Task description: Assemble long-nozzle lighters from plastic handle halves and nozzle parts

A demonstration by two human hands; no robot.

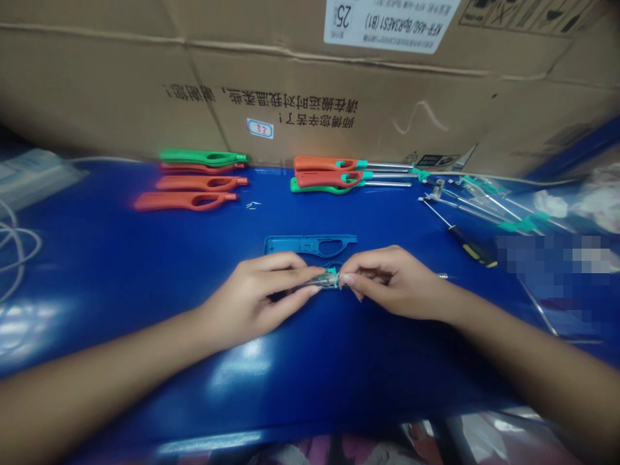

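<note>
1. Head camera looks down on a person seated at work, both forearms reaching in over a glossy blue desk (145, 271).
2. The left hand (256, 300) and the right hand (394, 284) come together near the middle of the desk, fingertips almost meeting. Both are clamped on a small clear plastic tube (327, 280) with a teal-green band around it, held up just off the surface.
3. Directly beyond the hands, nearly touching the fingers, lies an open bright blue plastic lighter shell (310, 244), flat on the desk.
4. Further back on the left sit long orange plastic lighter bodies (184, 201) and one green plastic lighter body (203, 157), in a loose stack.
5. Further back on the right lie orange-and-green lighters with metal nozzles (329, 171).
6. Right of those, a screwdriver with a yellow-and-black handle (472, 245) rests beside a bundle of thin metal rods with teal fittings (484, 203).
7. A large brown cardboard box (300, 84) with printed labels stands along the far edge of the desk, and a coiled white cable (14, 252) lies at the far left.
</note>
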